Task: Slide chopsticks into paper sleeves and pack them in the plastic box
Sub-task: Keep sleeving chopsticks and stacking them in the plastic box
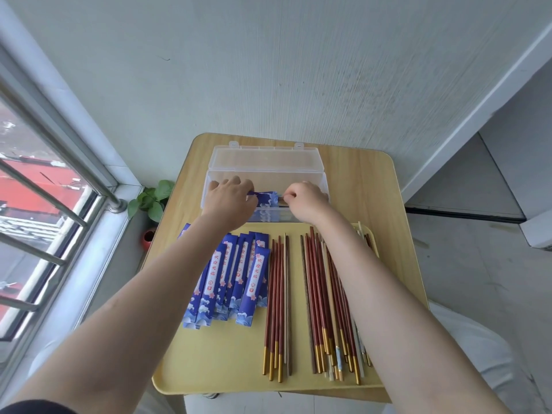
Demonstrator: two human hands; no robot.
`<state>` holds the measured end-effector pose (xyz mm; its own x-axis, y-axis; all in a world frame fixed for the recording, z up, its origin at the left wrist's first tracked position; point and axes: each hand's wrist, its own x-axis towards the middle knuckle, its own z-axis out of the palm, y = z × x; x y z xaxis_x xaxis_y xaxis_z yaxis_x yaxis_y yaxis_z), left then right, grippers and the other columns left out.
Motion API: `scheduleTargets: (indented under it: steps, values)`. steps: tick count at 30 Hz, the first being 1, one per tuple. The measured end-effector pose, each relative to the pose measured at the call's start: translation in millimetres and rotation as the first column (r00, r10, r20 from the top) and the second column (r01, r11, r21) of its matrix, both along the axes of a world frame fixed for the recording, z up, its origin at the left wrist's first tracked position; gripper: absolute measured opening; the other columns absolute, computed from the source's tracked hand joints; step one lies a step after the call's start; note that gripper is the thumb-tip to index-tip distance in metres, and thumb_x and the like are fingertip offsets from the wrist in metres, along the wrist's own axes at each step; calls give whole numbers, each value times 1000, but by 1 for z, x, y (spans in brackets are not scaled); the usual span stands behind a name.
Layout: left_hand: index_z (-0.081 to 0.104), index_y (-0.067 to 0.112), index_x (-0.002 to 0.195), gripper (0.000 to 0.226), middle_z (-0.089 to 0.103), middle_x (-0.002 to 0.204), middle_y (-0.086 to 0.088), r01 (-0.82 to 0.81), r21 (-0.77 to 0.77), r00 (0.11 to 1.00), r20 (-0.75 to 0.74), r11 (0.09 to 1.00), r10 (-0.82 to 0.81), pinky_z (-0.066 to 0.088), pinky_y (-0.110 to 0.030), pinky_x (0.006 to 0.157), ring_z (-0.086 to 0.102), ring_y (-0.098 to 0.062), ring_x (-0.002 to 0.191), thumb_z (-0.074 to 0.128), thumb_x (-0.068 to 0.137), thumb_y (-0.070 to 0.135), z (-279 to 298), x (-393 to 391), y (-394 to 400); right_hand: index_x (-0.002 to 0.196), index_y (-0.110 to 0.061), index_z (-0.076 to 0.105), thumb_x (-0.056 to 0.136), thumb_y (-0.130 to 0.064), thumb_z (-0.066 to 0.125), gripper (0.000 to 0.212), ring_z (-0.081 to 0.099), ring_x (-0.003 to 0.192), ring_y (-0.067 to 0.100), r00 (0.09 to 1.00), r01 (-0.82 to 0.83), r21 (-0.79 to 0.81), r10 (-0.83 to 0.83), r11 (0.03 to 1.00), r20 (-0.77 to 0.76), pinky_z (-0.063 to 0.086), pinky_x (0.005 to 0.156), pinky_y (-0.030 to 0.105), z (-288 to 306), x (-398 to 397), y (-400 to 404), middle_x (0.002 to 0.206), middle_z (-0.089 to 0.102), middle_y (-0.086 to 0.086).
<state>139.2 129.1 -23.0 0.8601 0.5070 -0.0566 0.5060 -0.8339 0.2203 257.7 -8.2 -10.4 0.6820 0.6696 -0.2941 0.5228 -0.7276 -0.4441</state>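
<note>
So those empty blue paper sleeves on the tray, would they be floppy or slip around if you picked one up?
Probably light and bendy: the blue paper sleeves look like thin, flat folded paper. They lie fanned and overlapping on the tray, so a nudge would likely slide several at once. The sleeve held by both hands over the plastic box looks creased, which suggests they crumple easily.

Bare forearms, dark sleeve (27, 406), pale trousers (478, 348)

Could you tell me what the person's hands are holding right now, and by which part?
Both hold one blue sleeved chopstick pair over the plastic box: left hand grips the sleeve's left end, right hand pinches its right end.
</note>
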Motion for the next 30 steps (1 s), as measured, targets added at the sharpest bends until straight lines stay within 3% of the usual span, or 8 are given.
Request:
scheduleTargets:
  steps: [5,7,10,14,19,24,30]
  values:
    - [56,17,123,30,66,110,-3,-9,15,995,96,1000,8,34,-38,96,58,-24,98,37,104,27,5,-12,-7,117,-16,67,105,-20,46,24,58,113,26,998,-15,85,20,996,-59,45,103,47,8,3,-5,122,65,3]
    - [55,15,119,26,66,108,-4,-39,-34,992,123,999,43,41,-37,85,58,-25,87,35,104,22,6,-15,-10,117,-17,68,104,-19,50,23,59,112,23,999,-15,130,21,991,-47,48,99,40,9,2,-7,122,65,1]
    - [59,11,116,29,64,105,-7,-59,-86,994,90,995,67,41,-35,70,59,-27,86,34,105,21,3,-16,-12,114,-17,68,101,-14,53,20,58,104,18,1000,-31,171,30,985,7,45,83,29,10,-2,-10,116,63,0]
    - [62,9,117,34,61,100,-7,-67,-92,993,96,994,75,40,-34,80,55,-24,93,32,105,22,0,-17,-13,107,-16,71,100,-10,48,25,61,99,23,976,-54,148,21,988,216,52,85,36,9,-9,-16,112,66,3]
    - [59,15,131,34,64,123,-5,-5,-84,979,202,996,22,42,-36,93,56,-24,115,39,105,25,4,-23,-23,103,-7,66,104,-21,39,31,59,91,27,934,-140,87,102,986,342,48,83,39,0,-30,-26,90,60,4]
    - [49,18,141,39,60,129,-6,60,29,996,68,998,-62,36,-40,106,52,-26,123,36,106,31,-2,-26,-36,125,-7,57,105,-29,41,34,53,112,29,920,-192,42,165,981,355,38,101,39,-6,-39,-29,116,61,9]
    - [53,21,137,40,60,120,-5,35,-19,998,49,999,-34,34,-42,102,52,-25,117,27,108,33,0,-23,-30,119,-13,64,102,-12,40,29,47,114,26,874,25,87,-64,996,482,34,90,39,-4,-22,-51,121,60,3]
